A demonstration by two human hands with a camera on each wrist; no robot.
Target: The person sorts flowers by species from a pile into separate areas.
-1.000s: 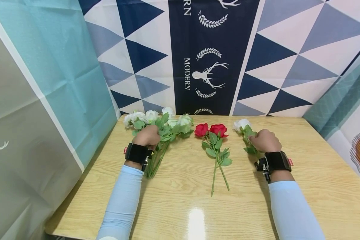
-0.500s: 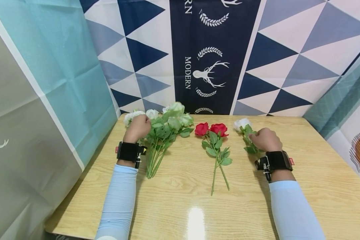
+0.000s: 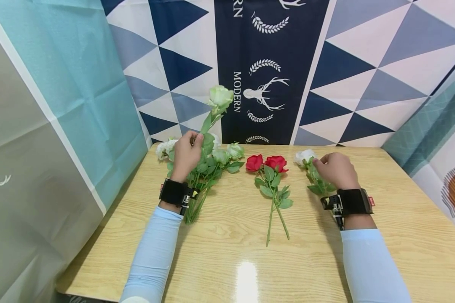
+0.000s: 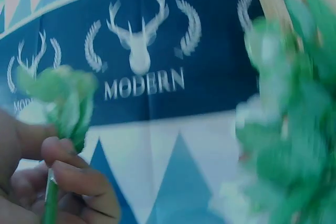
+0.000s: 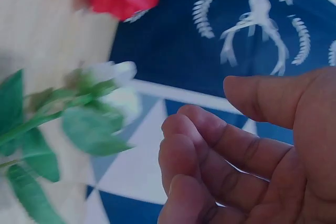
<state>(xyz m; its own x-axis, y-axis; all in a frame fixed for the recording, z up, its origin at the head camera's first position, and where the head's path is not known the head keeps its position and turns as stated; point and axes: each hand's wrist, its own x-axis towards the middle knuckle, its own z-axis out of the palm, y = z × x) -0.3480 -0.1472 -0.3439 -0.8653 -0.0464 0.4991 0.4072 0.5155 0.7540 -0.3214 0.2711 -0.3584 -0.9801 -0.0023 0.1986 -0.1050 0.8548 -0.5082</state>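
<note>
My left hand (image 3: 187,153) pinches the stem of a pale green rose (image 3: 220,97), raised above a pile of white and pale green flowers (image 3: 204,166). In the left wrist view, thumb and fingers close round that stem, just below the bloom. My right hand (image 3: 338,170) is over the stem end of a white rose (image 3: 305,156) lying on the table. From the right wrist, its fingers (image 5: 210,145) look loosely bent, thumb apart, with nothing between them; the white rose lies off to their left.
Two red roses (image 3: 276,163) with crossed stems lie on the wooden table (image 3: 220,252) between the hands. A patterned cloth (image 3: 265,75) hangs behind the table's back edge. Another cloth (image 3: 60,126) hangs along the left side.
My left hand has lifted the pale green rose out of the pile, and its bloom has risen against the backdrop. My right hand has shifted slightly above the white rose.
</note>
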